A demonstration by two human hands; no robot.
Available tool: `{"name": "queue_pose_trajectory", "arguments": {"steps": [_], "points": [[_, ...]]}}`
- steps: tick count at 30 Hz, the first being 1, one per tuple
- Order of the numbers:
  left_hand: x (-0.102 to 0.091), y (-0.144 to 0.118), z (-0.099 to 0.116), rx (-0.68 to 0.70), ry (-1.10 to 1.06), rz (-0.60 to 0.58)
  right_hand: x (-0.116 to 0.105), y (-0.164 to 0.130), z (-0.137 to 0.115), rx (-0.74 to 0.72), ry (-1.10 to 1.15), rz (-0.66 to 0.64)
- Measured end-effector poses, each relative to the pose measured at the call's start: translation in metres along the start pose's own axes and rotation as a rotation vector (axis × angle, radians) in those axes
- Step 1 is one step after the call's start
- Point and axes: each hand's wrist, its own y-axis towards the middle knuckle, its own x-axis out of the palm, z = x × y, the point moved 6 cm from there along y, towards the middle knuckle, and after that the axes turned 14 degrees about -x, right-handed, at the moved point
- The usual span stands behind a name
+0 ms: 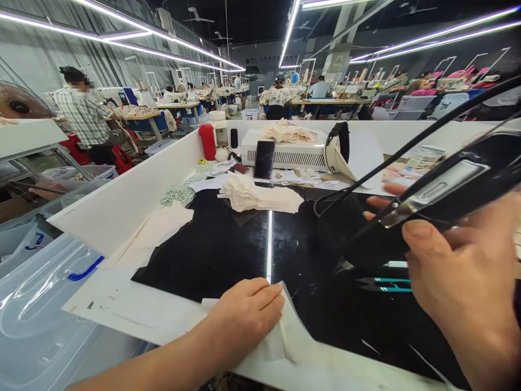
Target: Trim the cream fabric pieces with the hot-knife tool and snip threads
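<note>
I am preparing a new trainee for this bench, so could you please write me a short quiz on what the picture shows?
1. True or false: the left hand lies flat on a pale fabric piece at the near edge of the black worktop.
2. What does the right hand hold? A) a red bottle B) a black corded tool C) a phone
3. Fill in: the dark phone leans against the white ____ at the back.

Key:
1. True
2. B
3. box
</note>
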Motion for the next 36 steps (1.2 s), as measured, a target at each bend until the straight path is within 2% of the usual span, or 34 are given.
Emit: {"name": "queue_pose_trajectory", "arguments": {"steps": [2,5,10,13,18,29,36], "points": [[-0.001,0.0,0.002,0.008,0.02,0.013,0.018,0.005,0.008,0.092,0.032,0.021],[-0.004,-0.001,0.004,0.013,0.041,0.041,0.046,0.001,0.006,0.091,0.14,0.049],[-0.007,-0.002,0.007,0.016,0.043,0.088,0.085,-0.029,-0.008,0.135,0.313,0.043],[-0.007,-0.002,0.009,0.021,0.029,0.094,0.1,-0.042,-0.015,0.144,0.39,0.043],[-0.01,-0.002,0.012,0.017,0.016,0.108,0.107,-0.048,-0.013,0.145,0.417,0.048],[-0.014,-0.001,0.013,0.019,0.026,0.076,0.101,-0.044,-0.016,0.119,0.39,0.066],[-0.013,-0.001,0.014,0.016,0.018,0.095,0.102,-0.047,-0.016,0.114,0.379,0.05]]}}
